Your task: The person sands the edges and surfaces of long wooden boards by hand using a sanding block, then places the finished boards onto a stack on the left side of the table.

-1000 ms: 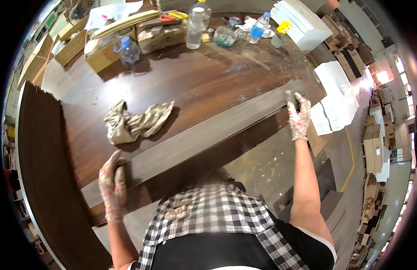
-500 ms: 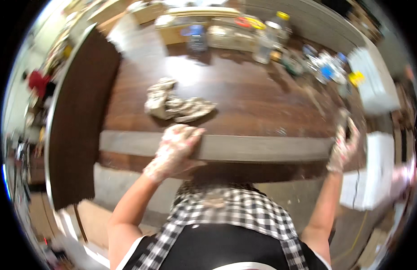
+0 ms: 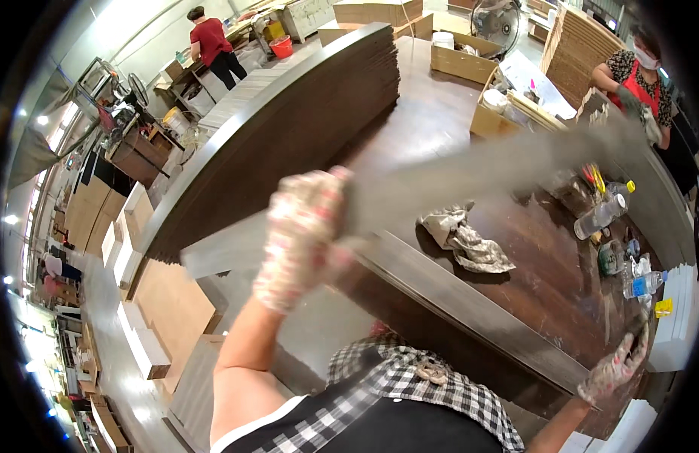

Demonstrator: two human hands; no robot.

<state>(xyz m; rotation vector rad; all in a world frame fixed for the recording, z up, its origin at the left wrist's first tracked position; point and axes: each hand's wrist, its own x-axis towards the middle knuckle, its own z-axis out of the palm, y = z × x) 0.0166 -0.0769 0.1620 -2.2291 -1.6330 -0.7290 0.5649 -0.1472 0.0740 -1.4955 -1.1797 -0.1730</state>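
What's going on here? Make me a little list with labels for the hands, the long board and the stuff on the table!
left hand: gloved, gripping one end of the long grey plank
right hand: gloved, at the dark table's near corner
plank: lifted, blurred, slanting over the table
rag: crumpled on the table, under the plank
plastic bottles: lying near the table's right side
stack of dark boards: along the table's left side
other people: two, working in the background

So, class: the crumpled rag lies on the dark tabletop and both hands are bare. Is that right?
Not quite. In the head view the left hand and right hand wear patterned gloves. The crumpled rag does lie on the dark tabletop.
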